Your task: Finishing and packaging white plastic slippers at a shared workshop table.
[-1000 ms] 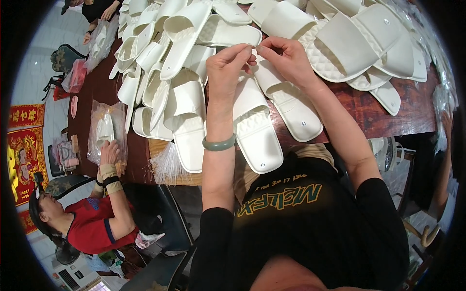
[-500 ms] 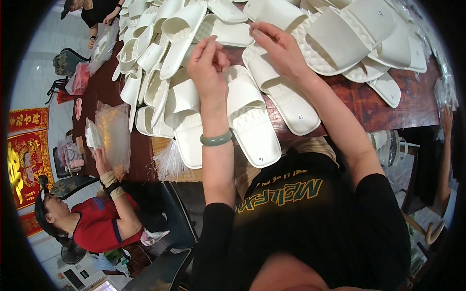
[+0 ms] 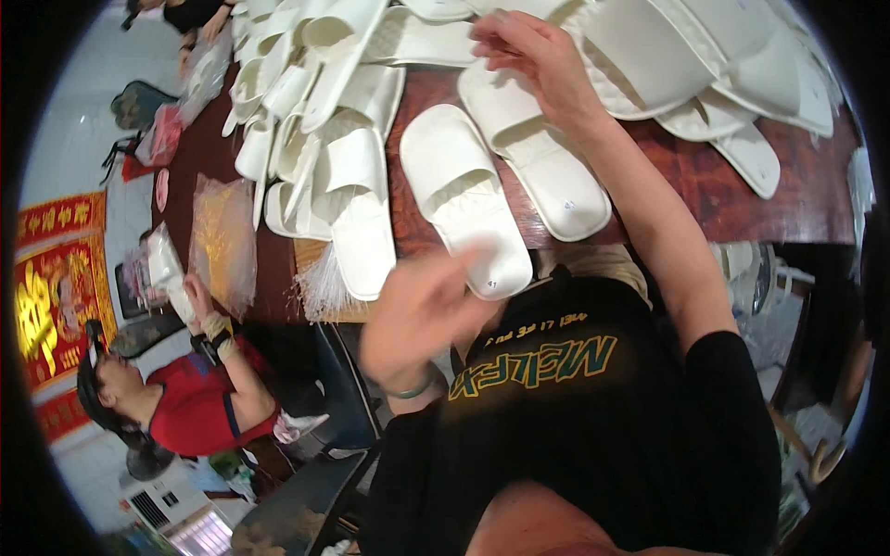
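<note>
While the right hand [image 3: 533, 56] reaches out over the far part of the dark wooden desk [image 3: 705, 185], its fingers [image 3: 491, 32] rest curled on the toe end of a white slipper [image 3: 542, 153], which lies flat with its sole down. Whether those fingers pinch the strap or only lie on it cannot be told, since the knuckles hide the tips. Just beside that slipper, on the left-hand side of the fingers, lies a second white slipper [image 3: 464, 199] (its heel hangs over the near edge of the desk). The two run side by side, close but not clearly touching.

The left hand [image 3: 417, 310] is held up nearer the body, below the second slipper's heel and blurred; its fingers look loosely spread and hold nothing, with one fingertip pointing up toward that heel. A green bangle [image 3: 413, 389] sits on its wrist.

Farther left of both hands a heap of white slippers [image 3: 324, 139] is stacked in overlapping rows, and more slippers [image 3: 714, 65] are spread to the right of the right hand. A bundle of clear bags [image 3: 324, 287] lies at the desk's near edge, left of the left hand. Well off to the left, another person in a red top [image 3: 195, 412] holds a bagged pair [image 3: 167, 269] beside a clear plastic bag [image 3: 222, 241].
</note>
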Demonstrator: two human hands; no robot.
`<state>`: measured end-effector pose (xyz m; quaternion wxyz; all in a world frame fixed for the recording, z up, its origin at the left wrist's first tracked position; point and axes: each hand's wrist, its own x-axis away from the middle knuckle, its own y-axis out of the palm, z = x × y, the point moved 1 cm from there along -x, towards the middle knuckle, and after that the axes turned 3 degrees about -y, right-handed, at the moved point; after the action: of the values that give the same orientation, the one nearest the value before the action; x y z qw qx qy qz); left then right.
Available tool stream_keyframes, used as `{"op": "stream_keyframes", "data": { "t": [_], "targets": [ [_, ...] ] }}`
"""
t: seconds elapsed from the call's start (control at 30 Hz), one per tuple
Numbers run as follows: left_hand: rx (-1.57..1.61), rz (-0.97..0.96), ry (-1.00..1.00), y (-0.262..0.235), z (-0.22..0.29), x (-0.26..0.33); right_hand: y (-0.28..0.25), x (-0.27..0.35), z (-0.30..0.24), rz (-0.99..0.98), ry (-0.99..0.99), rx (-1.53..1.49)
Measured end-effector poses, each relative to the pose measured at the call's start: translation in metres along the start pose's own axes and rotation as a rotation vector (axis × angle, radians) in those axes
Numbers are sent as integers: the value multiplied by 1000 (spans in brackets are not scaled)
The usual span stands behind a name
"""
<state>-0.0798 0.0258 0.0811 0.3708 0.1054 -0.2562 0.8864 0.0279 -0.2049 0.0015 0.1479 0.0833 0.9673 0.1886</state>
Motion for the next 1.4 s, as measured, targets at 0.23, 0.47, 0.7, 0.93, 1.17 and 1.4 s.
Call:
{"op": "stream_keyframes", "data": {
  "t": [0.23,0.47,0.7,0.93,1.17,1.4],
  "targets": [
    [-628,654,22,35,-24,-111,4,8,-3,9,-35,31],
    [-596,662,34,20,-36,-91,7,13,-21,-2,-103,-120],
    [-980,699,358,-20,-5,15,-6,11,-16,52,26,-50],
    [-662,1022,136,-199,39,-55,25,24,4,-49,256,45],
    [-701,765,171,-315,-42,-186,42,37,40,-391,-201,461],
    [-872,904,165,-297,-30,-171,61,63,36,-650,-370,616]
  ]
}}
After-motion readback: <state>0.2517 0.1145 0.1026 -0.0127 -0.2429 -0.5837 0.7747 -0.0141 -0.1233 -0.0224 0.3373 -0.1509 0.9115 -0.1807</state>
